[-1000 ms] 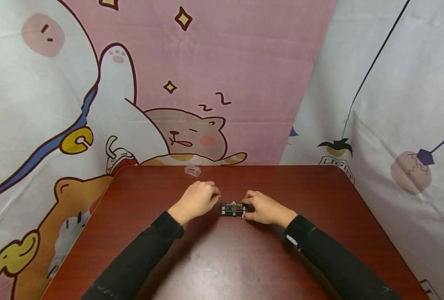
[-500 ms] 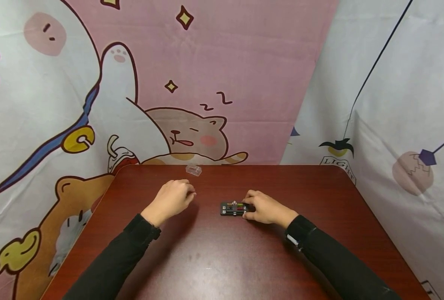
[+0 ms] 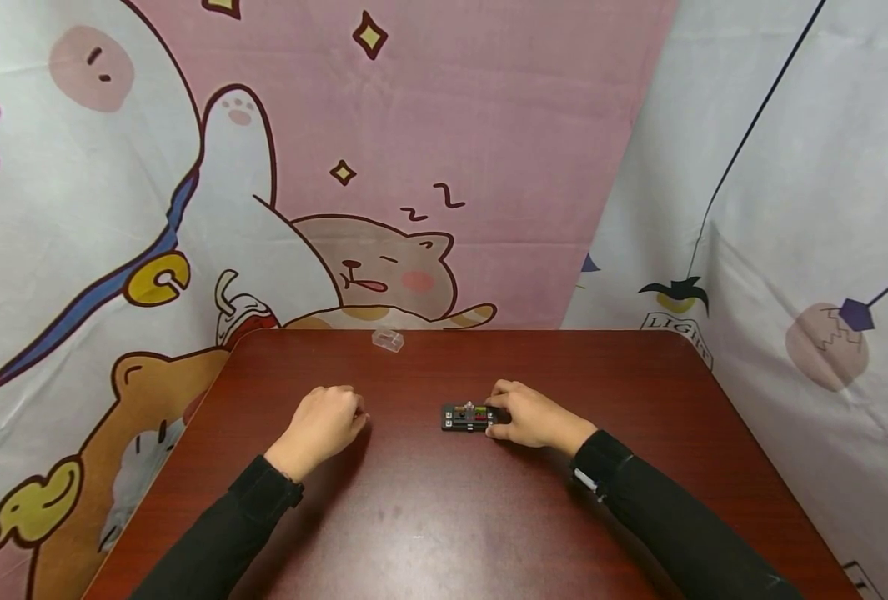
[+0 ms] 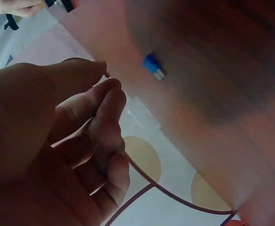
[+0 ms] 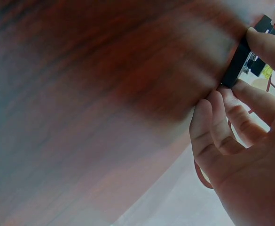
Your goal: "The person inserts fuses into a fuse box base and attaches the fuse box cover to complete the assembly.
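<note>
**Mia:** Why does the right hand [image 3: 535, 420] sit on that little black block [image 3: 468, 417]?

**Tom:** It holds the block so it can't slide. The fingers [image 5: 231, 120] curl round one end, with the thumb on one side and the other fingers on the other. The block lies flat on the desk [image 3: 451, 517], near the middle.

**Mia:** What are the bits of color on top of it?

**Tom:** Red and yellowish bits, and one tiny shiny part. They are too small for me to say what they are.

**Mia:** And the left hand [image 3: 322, 425]?

**Tom:** It rests on the desk, well apart from the block. Its fingers [image 4: 106, 110] are loosely curled, and I see nothing in them.

**Mia:** There's a small blue piece [image 4: 153, 67] too.

**Tom:** Yes, it lies on the desk by itself, near the left hand. A little clear box [image 3: 387, 339] sits at the far edge, out of the way.
</note>
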Demonstrator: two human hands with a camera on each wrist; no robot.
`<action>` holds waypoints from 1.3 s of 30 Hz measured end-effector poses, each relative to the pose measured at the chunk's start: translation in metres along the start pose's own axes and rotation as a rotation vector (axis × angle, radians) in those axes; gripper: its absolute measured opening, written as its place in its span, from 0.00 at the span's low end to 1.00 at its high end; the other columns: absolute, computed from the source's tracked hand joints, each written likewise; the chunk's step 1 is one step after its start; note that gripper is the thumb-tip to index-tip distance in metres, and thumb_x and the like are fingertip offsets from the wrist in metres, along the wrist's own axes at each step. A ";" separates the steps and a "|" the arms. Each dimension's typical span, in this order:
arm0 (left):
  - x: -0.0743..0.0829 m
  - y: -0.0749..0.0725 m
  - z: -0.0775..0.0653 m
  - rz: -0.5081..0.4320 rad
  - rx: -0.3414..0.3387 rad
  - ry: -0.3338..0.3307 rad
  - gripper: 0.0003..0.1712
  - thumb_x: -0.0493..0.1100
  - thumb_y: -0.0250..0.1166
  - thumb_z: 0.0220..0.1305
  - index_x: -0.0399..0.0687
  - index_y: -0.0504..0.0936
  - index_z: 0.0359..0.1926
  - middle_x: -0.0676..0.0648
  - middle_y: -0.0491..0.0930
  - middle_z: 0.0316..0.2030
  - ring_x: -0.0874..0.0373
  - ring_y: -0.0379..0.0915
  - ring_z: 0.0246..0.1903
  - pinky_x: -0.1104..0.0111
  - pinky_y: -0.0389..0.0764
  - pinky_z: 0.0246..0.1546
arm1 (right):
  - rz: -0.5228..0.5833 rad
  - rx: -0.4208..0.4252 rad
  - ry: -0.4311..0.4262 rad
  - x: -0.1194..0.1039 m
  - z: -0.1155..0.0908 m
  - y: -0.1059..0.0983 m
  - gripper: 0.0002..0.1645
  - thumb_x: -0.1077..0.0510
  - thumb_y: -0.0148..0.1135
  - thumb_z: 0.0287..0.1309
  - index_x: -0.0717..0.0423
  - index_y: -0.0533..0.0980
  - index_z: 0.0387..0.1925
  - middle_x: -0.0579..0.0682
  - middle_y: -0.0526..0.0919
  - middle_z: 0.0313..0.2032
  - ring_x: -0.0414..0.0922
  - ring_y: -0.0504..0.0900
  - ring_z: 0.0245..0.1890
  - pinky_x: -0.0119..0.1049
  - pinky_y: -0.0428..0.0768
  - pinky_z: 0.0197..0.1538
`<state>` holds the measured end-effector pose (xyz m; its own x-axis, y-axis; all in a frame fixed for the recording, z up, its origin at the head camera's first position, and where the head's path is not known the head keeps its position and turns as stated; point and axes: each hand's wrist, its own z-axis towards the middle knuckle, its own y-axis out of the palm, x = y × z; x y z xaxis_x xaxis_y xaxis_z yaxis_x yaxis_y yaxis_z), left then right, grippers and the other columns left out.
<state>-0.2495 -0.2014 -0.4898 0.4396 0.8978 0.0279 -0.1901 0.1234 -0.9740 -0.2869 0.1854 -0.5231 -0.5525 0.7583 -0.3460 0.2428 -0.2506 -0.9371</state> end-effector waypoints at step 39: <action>-0.008 0.018 0.001 0.003 -0.113 -0.082 0.14 0.47 0.82 0.66 0.44 0.90 0.30 0.49 0.83 0.25 0.56 0.77 0.25 0.53 0.83 0.39 | 0.015 0.001 0.001 -0.002 -0.001 -0.003 0.29 0.45 0.76 0.69 0.55 0.85 0.65 0.46 0.82 0.55 0.44 0.79 0.55 0.46 0.81 0.59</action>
<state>-0.2577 -0.2060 -0.5072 0.3647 0.9303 0.0384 -0.0892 0.0759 -0.9931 -0.2857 0.1849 -0.5197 -0.5481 0.7552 -0.3596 0.2497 -0.2625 -0.9321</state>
